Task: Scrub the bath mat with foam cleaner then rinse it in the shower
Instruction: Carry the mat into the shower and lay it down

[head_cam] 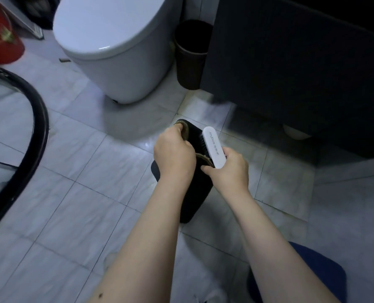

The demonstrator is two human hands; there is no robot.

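The left hand (173,153) grips the folded edge of the dark bath mat (192,193), fingers curled over its tan, ridged border and thumb side hidden. Just beside it, the right hand (229,169) is closed around the near end of a white scrub brush (213,147), whose dark bristles face the mat and touch it between the two hands. The mat is held up off the tiled floor (72,189), bunched into a narrow strip that runs from beyond the left hand's knuckles back toward the person, under both wrists; its lower end hangs close to the tiles.

Beyond the left hand and somewhat left stands a white toilet (116,47), lid closed, with bare tiles between its base and the mat. Beyond the right hand a dark cabinet (290,73) fills the far right, its bottom edge lifted above the floor, near the brush tip. A brown waste bin (190,62) sits between toilet and cabinet. Well to the left of the left forearm curves a black rim (37,119). Far left and beyond it is a red bucket (0,38). Near the right elbow lies something blue (312,272). Open tile spreads left of the left arm.
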